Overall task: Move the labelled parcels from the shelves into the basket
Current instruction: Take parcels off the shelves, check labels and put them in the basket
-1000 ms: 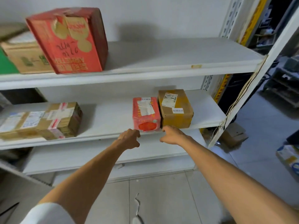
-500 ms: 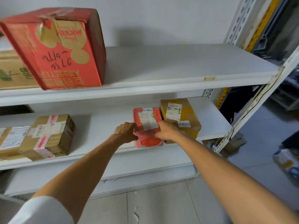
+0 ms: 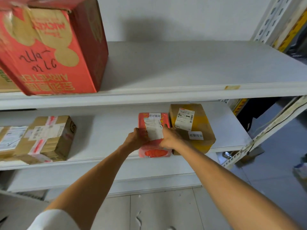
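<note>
Both hands clamp the red parcel point(image 3: 152, 152) from its two sides: left hand point(image 3: 137, 140) curls round the left edge and right hand point(image 3: 171, 138) round the right edge, w/ fingers bent over the top face beside the white label. A two-sided hold makes sense, prob. because the wrap looks soft & shiny and one hand could slip. The right hand sits squeezed btwn this parcel and the brown parcel point(image 3: 199, 123) just beside it on the right. Pulling straight toward the near edge therefore looks safer than tilting sideways, which could drag the neighbour along. The red parcel lies flat on the middle shelf point(image 3: 106, 130), right of centre, near end at the shelf lip, i.e. not lifted as far as I can tell. Basket not in view. Further left on the same shelf, well apart, is a taped cardboard box point(image 3: 49, 135) w/ labels. The top shelf point(image 3: 166, 67) carries a big red box point(image 3: 54, 47) at the left. Shelves are white painted board on a perforated metal post point(image 3: 272, 15), w/ a plain wall point(image 3: 166, 19) behind & pale floor tiles point(image 3: 166, 211) below.
</note>
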